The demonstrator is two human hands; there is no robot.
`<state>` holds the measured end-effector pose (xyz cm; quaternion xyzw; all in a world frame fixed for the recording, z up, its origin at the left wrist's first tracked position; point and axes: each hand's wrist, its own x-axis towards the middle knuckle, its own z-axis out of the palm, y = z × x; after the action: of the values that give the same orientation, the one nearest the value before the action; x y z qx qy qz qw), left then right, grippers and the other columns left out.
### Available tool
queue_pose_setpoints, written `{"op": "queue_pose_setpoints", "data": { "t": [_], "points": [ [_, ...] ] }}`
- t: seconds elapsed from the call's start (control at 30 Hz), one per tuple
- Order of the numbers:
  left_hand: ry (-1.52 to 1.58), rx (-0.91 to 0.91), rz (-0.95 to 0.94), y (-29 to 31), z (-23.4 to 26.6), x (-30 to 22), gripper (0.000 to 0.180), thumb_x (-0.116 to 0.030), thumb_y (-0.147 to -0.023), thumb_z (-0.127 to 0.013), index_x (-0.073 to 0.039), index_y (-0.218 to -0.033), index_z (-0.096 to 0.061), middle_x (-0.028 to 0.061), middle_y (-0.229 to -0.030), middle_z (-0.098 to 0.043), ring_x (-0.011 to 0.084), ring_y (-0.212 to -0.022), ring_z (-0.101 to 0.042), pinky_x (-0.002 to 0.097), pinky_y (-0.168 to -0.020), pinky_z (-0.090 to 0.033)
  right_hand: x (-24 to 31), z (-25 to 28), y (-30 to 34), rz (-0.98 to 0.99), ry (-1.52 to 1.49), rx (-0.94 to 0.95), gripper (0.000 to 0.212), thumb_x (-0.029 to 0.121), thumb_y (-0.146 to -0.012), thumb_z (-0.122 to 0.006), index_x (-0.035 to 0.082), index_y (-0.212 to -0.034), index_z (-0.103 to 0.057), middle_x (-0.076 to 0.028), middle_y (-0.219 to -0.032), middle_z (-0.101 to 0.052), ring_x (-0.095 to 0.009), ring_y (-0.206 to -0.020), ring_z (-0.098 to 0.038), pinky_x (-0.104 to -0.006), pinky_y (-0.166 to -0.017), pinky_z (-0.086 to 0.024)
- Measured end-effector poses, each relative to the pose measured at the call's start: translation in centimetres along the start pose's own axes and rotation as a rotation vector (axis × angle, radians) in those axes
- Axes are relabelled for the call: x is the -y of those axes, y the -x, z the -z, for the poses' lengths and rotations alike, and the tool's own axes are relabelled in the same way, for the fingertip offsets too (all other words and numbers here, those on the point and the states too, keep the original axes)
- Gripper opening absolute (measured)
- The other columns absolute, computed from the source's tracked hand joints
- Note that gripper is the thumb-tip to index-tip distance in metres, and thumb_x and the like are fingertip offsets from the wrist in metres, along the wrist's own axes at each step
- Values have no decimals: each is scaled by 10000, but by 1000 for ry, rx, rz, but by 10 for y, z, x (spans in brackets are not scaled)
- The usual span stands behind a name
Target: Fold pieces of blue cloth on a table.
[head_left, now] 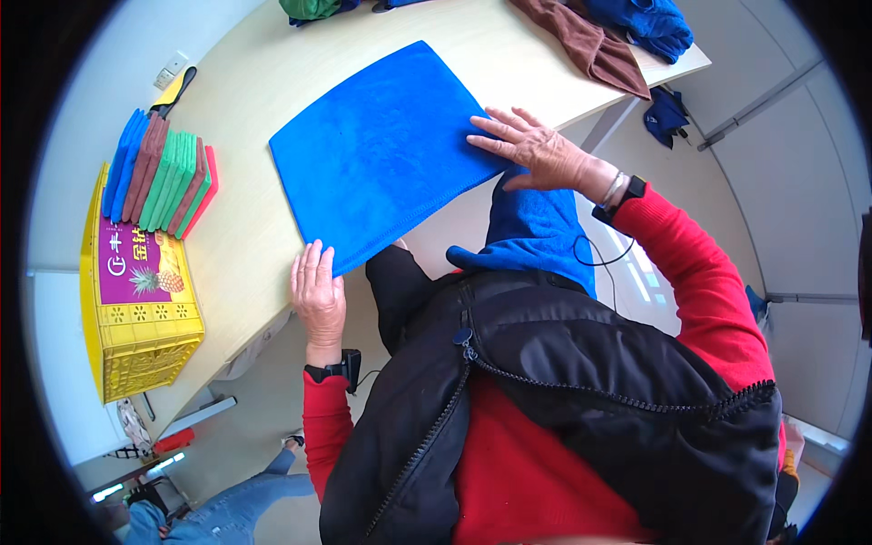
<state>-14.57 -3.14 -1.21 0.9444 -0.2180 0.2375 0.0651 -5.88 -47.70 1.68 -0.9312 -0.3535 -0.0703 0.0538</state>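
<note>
A blue towel [381, 145] lies spread flat on the pale table, its stitched near edge running along the front of the tabletop. At its near left corner, the fingers of my left hand [318, 295] lie stretched out against the cloth. My right hand [540, 154] rests palm down on the towel's right edge, fingers spread apart. Another piece of blue cloth [536, 236] is draped over my lap, below the right hand.
Folded blue, brown, green and red towels [159, 173] stand in a row on a yellow plastic crate [150, 331] at the left. Brown cloth [590, 50] and blue cloth [649, 23] lie at the far right. Another person's legs [245, 500] show at lower left.
</note>
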Motion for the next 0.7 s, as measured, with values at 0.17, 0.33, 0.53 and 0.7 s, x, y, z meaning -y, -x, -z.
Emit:
{"op": "queue_pose_setpoints", "data": {
  "t": [0.17, 0.33, 0.53, 0.7],
  "points": [
    [176, -98, 49, -21, 13, -1, 323, 84, -753, -660, -20, -1058, -682, 129, -1181, -695, 335, -1145, -638, 472, -1059, -467, -14, -6, -10, -5, -159, -80, 753, 117, -840, -789, 258, -1502, -459, -91, -1588, -389, -323, -1491, -321, -517, -1215, -297],
    [355, -32, 116, -32, 44, 5, 268, 107, -781, -650, -10, -1021, -671, 134, -1104, -711, 313, -1080, -661, 413, -998, -493, -16, 7, -16, 46, -433, -157, 478, 12, -874, -721, 185, -1316, -661, -111, -1396, -601, -326, -1364, -503, -456, -1117, -454],
    [641, 135, 327, -49, 80, 17, 139, 20, -861, -675, 12, -1000, -676, 85, -979, -715, 217, -997, -673, 359, -952, -491, -29, 54, -26, -99, -790, 121, 333, 70, -921, -706, 112, -1251, -701, -86, -1158, -737, -250, -1098, -691, -369, -984, -547],
    [735, 141, 596, -107, 78, 62, 170, -123, -942, -688, 18, -1036, -682, -11, -868, -643, 61, -833, -554, 243, -746, -472, -51, 73, -89, -279, -958, 192, 288, 212, -978, -675, 79, -1231, -711, -79, -1066, -742, -173, -972, -686, -338, -925, -547]
  ]
}}
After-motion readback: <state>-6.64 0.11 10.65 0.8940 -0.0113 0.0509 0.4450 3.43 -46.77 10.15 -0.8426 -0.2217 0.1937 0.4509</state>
